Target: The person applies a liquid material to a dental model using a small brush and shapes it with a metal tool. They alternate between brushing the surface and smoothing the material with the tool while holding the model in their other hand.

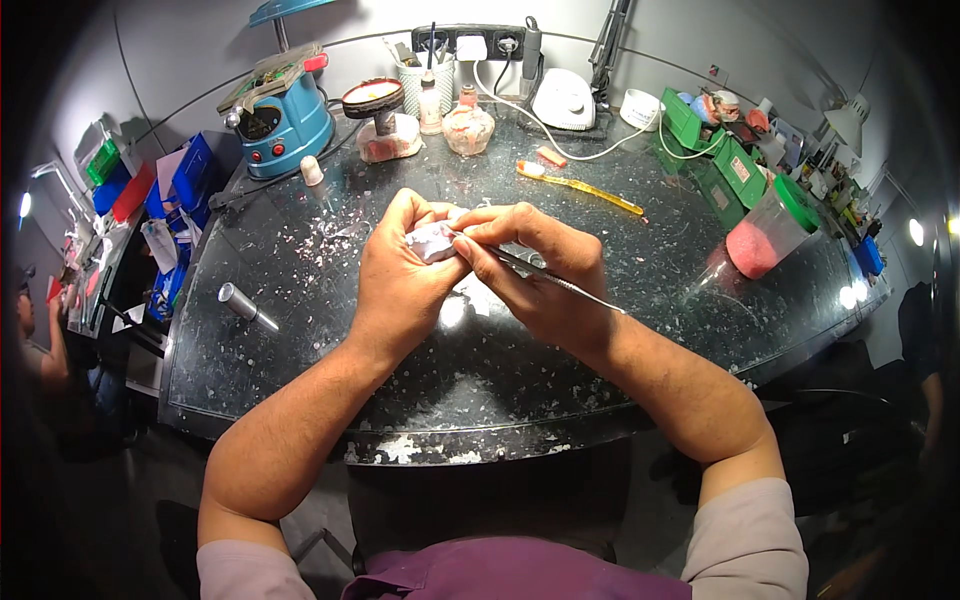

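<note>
Above the middle of the dark workbench, my left hand (pixel 400 265) is closed around a small whitish-lilac piece (pixel 430 242), perhaps a plaster dental cast; its exact shape is partly hidden by the fingers. My right hand (pixel 545 265) pinches a thin metal carving tool (pixel 565 284) like a pen. Its back end points toward my right forearm. The working tip is at the piece, hidden among the fingertips, and both hands nearly touch there. White shavings (pixel 325 240) lie scattered to the left of my left hand.
On the speckled black workbench (pixel 400 395), a metal cylinder (pixel 247 306) lies left. Behind stand a blue machine (pixel 285 125), a glass spirit burner (pixel 468 125) and a white device (pixel 563 100). A yellow toothbrush (pixel 585 188), green-lidded jar (pixel 770 230) and green bins (pixel 715 160) are right. A person (pixel 45 330) sits far left.
</note>
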A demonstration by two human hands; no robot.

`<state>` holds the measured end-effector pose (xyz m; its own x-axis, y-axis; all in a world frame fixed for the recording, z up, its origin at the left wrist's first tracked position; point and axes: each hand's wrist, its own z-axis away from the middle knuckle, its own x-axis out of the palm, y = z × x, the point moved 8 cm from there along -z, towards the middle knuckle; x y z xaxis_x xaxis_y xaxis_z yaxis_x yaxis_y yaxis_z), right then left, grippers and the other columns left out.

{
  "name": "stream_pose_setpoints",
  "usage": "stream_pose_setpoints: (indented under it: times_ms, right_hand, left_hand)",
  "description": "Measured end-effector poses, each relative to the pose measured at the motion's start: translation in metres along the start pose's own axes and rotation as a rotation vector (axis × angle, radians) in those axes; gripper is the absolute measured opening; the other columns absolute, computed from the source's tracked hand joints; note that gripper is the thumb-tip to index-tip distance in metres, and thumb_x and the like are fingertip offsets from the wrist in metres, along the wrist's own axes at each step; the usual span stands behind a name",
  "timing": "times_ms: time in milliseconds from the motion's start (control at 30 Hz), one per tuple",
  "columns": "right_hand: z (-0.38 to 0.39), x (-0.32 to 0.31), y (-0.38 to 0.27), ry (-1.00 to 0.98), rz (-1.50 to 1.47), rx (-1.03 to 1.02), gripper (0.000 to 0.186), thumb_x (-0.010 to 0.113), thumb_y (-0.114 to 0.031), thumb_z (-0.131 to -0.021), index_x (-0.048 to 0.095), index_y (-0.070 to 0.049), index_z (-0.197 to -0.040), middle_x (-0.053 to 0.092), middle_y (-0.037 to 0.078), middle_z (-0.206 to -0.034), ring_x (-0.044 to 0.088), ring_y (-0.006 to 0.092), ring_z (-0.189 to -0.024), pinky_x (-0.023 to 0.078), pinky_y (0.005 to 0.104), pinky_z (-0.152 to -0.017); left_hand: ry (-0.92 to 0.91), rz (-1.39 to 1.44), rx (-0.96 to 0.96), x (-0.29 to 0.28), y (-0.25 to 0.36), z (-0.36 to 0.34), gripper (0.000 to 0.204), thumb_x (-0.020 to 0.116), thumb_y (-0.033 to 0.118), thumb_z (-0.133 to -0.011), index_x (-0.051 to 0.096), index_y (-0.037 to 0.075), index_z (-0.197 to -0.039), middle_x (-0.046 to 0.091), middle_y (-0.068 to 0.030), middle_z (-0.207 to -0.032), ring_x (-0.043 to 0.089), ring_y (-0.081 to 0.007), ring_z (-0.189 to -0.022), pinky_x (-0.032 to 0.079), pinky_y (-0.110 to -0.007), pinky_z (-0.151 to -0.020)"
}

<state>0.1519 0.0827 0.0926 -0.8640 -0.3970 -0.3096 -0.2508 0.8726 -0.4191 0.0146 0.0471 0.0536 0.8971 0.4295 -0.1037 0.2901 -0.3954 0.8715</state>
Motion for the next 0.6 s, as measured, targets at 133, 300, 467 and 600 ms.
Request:
stream_pose_setpoints:
  times_ms: [133,300,467,600]
  right_hand:
    - [0.0009,0.0015,0.0004,0.0,0.0,0.017,0.01,0.074,-0.002,-0.087,0.067,0.0,-0.095,0.072,0.013,-0.093,0.074,0.0188,-0.083,0.058,0.0293,-0.071]
    - [0.0008,-0.0004,-0.0007,0.047,-0.056,0.016,0.011,0.073,0.0,-0.087,0.069,0.0,-0.098,0.072,0.014,-0.096,0.073,0.0183,-0.087,0.058,0.0292,-0.074]
    - [0.0012,0.0004,-0.0007,0.037,-0.039,0.025,0.012,0.073,0.0,-0.087,0.068,0.0,-0.098,0.072,0.015,-0.095,0.073,0.0187,-0.087,0.058,0.0295,-0.074]
    - [0.0003,-0.0001,-0.001,0.033,-0.025,0.019,0.011,0.073,0.0,-0.087,0.068,0.001,-0.097,0.072,0.014,-0.093,0.074,0.0196,-0.085,0.058,0.0299,-0.073]
  left_hand:
    - [0.011,-0.005,0.009,-0.0008,-0.0001,0.0005,0.029,0.077,0.009,-0.085,0.051,0.003,-0.094,0.068,-0.0083,-0.095,0.061,-0.009,-0.088,0.052,-0.026,-0.075]
    - [0.029,-0.052,0.025,-0.0016,-0.0018,-0.0004,0.03,0.078,0.011,-0.085,0.05,0.003,-0.093,0.067,-0.0079,-0.093,0.06,-0.0092,-0.087,0.052,-0.026,-0.075]
    - [0.03,-0.049,0.026,-0.0019,-0.0035,-0.0002,0.03,0.078,0.011,-0.085,0.05,0.003,-0.094,0.066,-0.0081,-0.093,0.061,-0.0097,-0.087,0.052,-0.027,-0.075]
    - [0.023,-0.032,0.023,0.0007,-0.0004,0.0008,0.029,0.076,0.009,-0.086,0.05,0.002,-0.095,0.066,-0.0083,-0.093,0.06,-0.0092,-0.088,0.052,-0.027,-0.076]
